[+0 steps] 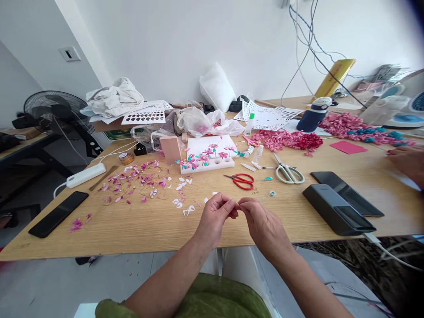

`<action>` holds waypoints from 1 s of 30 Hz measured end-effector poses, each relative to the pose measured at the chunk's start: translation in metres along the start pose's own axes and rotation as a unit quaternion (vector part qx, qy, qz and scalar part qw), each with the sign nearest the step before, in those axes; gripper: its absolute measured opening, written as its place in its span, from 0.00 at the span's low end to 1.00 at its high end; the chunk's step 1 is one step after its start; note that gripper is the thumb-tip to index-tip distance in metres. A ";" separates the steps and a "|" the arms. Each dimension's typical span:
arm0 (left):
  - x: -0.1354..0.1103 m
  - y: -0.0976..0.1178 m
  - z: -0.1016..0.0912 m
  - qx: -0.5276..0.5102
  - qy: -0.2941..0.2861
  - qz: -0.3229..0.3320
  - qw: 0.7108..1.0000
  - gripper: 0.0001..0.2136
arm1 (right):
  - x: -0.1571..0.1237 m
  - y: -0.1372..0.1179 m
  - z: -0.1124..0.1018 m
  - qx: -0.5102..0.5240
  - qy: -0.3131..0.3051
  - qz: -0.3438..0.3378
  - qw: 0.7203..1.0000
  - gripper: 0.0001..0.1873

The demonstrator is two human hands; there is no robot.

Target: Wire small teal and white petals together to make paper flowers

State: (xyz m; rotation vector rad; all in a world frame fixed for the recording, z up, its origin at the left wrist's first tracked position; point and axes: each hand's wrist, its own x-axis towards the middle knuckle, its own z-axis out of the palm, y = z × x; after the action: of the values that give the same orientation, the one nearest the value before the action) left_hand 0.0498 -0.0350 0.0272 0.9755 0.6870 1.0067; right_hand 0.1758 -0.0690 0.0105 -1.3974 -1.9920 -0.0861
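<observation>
Close together above the table's front part, my left hand (217,215) and my right hand (263,223) meet at the fingertips. Both are closed in a pinch; whatever lies between the fingers is too small to name. Just beyond them are red-handled scissors (243,180) and a small round spool (272,193). White petal-shaped pieces (188,210) lie beside my left hand. Farther back, a white foam holder (212,165) bears several pink and teal artificial flowers (208,152). Loose pink petals (145,179) are scattered to the left.
Large white-handled scissors (289,172) lie right of centre. A grey device (338,210) and a dark tablet (347,194) occupy the right front. At left are a black phone (58,214) and a power strip (86,175). Another person's hand (407,163) reaches in at far right.
</observation>
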 end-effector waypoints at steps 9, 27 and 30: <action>0.000 -0.005 0.004 -0.030 0.041 -0.002 0.999 0.09 | 0.003 -0.004 -0.001 -0.022 0.110 0.050 0.992 0.06; 0.004 -0.003 0.001 -0.073 -0.041 -0.106 0.991 0.09 | 0.002 0.001 -0.003 -0.024 0.152 0.021 0.988 0.05; 0.003 -0.002 0.000 -0.091 -0.044 -0.109 0.989 0.08 | 0.001 0.002 -0.003 -0.015 0.151 0.021 0.988 0.04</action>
State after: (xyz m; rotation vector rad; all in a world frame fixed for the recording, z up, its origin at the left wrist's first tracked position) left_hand 0.0517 -0.0323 0.0248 0.7630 0.6029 0.8124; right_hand 0.1785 -0.0685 0.0131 -1.3564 -1.7173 -0.2929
